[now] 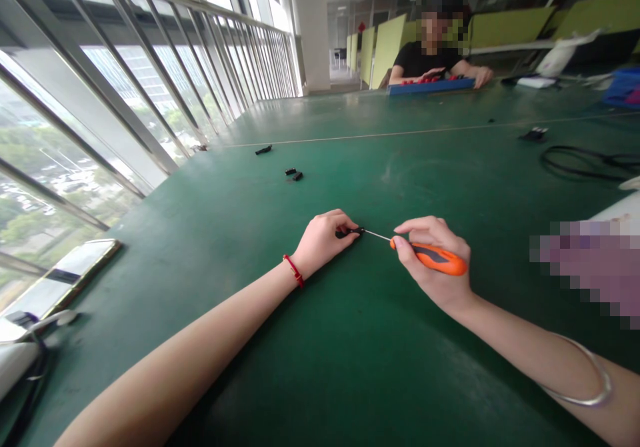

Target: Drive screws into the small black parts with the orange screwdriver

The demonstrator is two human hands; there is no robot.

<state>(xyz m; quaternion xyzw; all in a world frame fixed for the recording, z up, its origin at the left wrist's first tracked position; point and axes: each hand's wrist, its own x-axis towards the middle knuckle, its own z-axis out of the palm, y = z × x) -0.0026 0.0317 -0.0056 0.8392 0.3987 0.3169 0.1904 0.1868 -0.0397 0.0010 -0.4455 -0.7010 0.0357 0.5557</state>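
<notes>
Small black part (350,232): pinned on the green table (350,367) under the left fingertips; mostly hidden by them, so its shape cannot be told
Left hand (325,239): fingers curled together and clamped down on the small black part; palm side resting on the table; a red cord bracelet (294,270) at the wrist behind the fingers
Screwdriver (425,255): thin metal shaft running from the right fingers across to the small black part, tip touching it just beside the left fingertips; orange and grey handle lying in the right palm
Right hand (437,263): fingers wrapped shut around the screwdriver handle, forefinger laid along its front; a silver bangle (585,380) on the forearm behind
Beyond the fingers: two little black pieces (294,174) lie well apart on the table, another black piece (263,149) farther off
Right of the fingers: a black cable loop (580,163) lies near the table edge
Far end: another person sits with both hands at a blue tray (430,86) holding red items
Left of the fingers: a phone (70,275) lies by the window railing
</notes>
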